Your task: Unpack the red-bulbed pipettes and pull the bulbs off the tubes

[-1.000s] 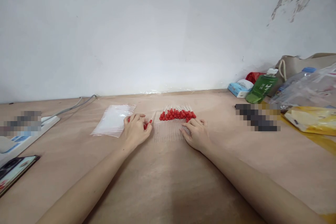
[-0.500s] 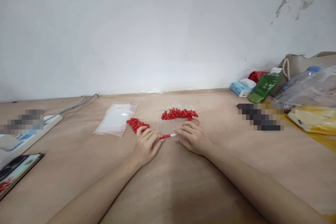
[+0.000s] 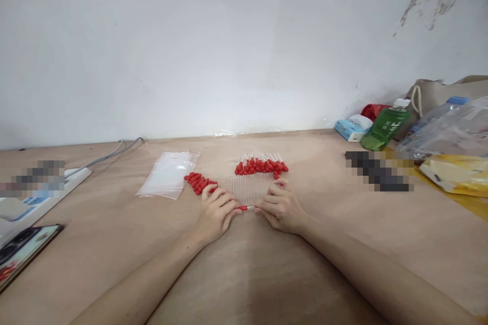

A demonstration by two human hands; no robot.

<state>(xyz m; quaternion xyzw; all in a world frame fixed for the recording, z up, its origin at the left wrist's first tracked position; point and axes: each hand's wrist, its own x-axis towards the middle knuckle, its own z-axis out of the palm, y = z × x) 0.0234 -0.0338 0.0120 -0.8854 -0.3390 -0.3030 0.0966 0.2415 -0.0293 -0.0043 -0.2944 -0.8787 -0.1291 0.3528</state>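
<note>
My left hand [image 3: 216, 210] and my right hand [image 3: 280, 207] meet over one dropper [image 3: 246, 207] lying crosswise, a clear tube with a red bulb. Left fingertips pinch its red end, right fingertips pinch the clear end. Just beyond lies a row of clear glass tubes [image 3: 249, 187]. A loose pile of red rubber bulbs [image 3: 200, 182] sits by my left hand. Farther back is a heap of finished droppers with red bulbs [image 3: 261, 164].
A stack of clear plastic bags [image 3: 168, 173] lies at the left. A power strip [image 3: 46, 190] with a cable and a phone [image 3: 21, 249] are at the far left. At the right stand a green bottle [image 3: 383, 126], a tissue pack [image 3: 348, 128], bags and a yellow packet [image 3: 455, 173].
My left hand left the pile of red bulbs with one bulb and came to the centre. Both hands drew nearer me and now hold one dropper between them.
</note>
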